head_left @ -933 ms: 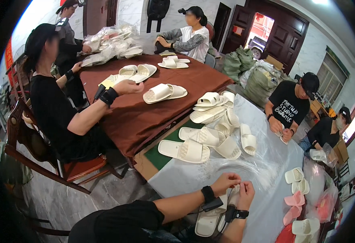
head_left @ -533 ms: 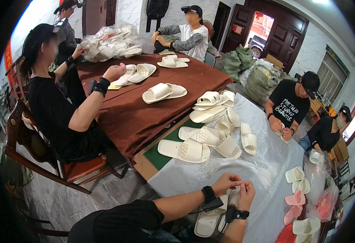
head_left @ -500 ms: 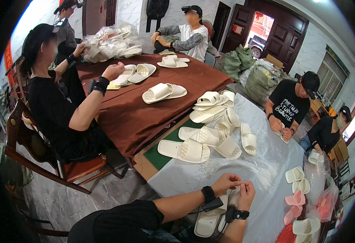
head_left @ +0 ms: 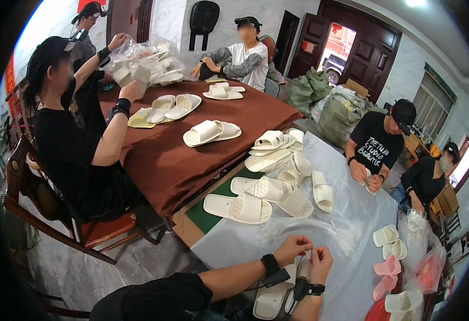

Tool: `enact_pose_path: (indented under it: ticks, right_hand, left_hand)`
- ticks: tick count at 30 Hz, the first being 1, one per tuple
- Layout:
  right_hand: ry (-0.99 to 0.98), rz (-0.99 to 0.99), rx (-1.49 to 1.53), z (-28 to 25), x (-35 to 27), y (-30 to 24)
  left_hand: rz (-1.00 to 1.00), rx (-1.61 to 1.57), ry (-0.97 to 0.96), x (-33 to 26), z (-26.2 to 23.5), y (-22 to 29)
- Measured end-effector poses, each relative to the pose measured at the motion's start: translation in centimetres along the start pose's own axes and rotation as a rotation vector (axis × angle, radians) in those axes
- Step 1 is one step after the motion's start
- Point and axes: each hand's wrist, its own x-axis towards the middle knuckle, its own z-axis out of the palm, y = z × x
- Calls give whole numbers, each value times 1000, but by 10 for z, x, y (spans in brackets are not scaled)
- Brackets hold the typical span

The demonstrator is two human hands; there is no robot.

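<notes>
At the near edge of the table, my left hand (head_left: pixel 293 249) and my right hand (head_left: pixel 320 263) are close together, fingertips pinched and almost meeting. Whatever they pinch is too small to make out. Below them lies a pair of cream slippers (head_left: pixel 269 302), partly hidden by my wrists and the black devices strapped there. Just beyond my hands spreads a bundle of thin clear strands (head_left: pixel 328 231). Several loose cream slippers (head_left: pixel 237 207) form a pile past it, and a single one (head_left: pixel 323 192) sits to its right.
A brown-clothed table (head_left: pixel 154 147) adjoins mine, bearing slipper pairs and a heap of bagged slippers (head_left: pixel 162 61). Co-workers sit or stand around both tables. Pink slippers (head_left: pixel 387 266) and cream ones (head_left: pixel 389 235) line the right edge. Large sacks (head_left: pixel 341 112) stand behind.
My hands stay pinched together, with only a slight shift of the view. The co-worker at left has reached to the bagged heap and now holds up a pair of slippers there.
</notes>
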Motion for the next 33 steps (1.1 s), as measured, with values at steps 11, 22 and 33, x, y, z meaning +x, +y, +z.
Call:
enact_pose_path:
  ticks: [11,22,33]
  right_hand:
    - [6,-17,17,-3,0,10]
    - [-11,-47,21,1,5,10]
    - [42,-81,-47,0,2,11]
  left_hand:
    - [3,-67,-78,4,0,-7]
    - [-13,-58,-61,4,-1,-6]
    - [-52,-81,24,0,2,0]
